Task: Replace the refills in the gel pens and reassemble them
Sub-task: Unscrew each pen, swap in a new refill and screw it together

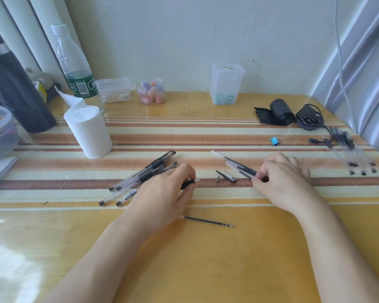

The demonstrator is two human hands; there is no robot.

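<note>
Left grip (162, 193) clutches black-sleeved clear barrel (189, 183); right grip (284, 178) pinches dark-inked refills (238, 166).

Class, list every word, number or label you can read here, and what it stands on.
Nothing reads clearly.
On the bottle label: print and barcode, too blurred.
On the pen sticker: print too small.

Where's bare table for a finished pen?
Free: the striped band between the tissue roll and binder clip; the yellow near edge between the forearms, below the loose refill. Crowded: pen pile by the left hand, cap and tip beside the right hand, pens at the right edge.
</note>
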